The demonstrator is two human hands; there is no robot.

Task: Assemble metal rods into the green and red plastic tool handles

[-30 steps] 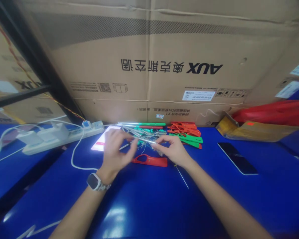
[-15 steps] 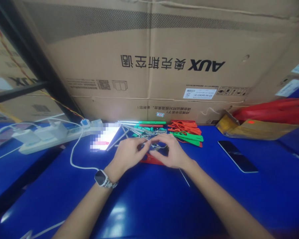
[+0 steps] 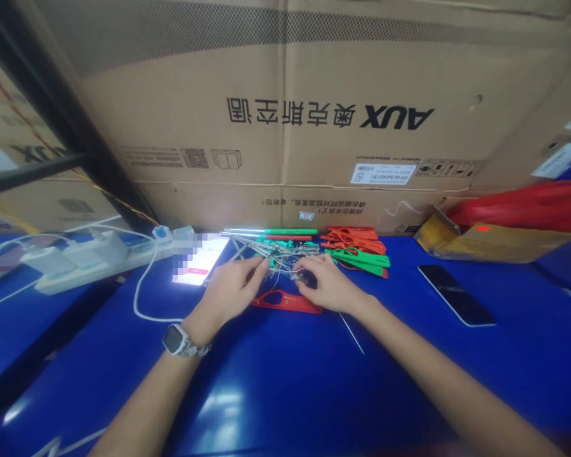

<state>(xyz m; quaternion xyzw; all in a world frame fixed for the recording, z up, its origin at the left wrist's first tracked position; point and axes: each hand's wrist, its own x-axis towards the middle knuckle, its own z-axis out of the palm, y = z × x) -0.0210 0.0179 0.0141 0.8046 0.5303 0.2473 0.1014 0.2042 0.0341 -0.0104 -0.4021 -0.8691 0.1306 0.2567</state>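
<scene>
My left hand (image 3: 235, 285), with a watch at the wrist, is closed in a pinch by the left part of a pile of thin metal rods (image 3: 278, 251); what sits between its fingertips is too small to name. My right hand (image 3: 330, 282) pinches a small metal part (image 3: 295, 275) between thumb and fingers. A thin wire seems to run between the two hands. Just below them a red plastic handle piece (image 3: 290, 301) lies on the blue table. Behind and to the right are red pieces (image 3: 354, 240) and green pieces (image 3: 361, 260).
A lit phone (image 3: 202, 260) lies left of the pile, a dark phone (image 3: 455, 295) on the right. A white power strip (image 3: 61, 276) with cables stands at the left. At the right back is an open box (image 3: 514, 246) with red material. A thin rod (image 3: 351, 332) lies below my right hand.
My hands have moved apart, the left one shifting left and the right one slightly right. More of the red handle piece below them now shows.
</scene>
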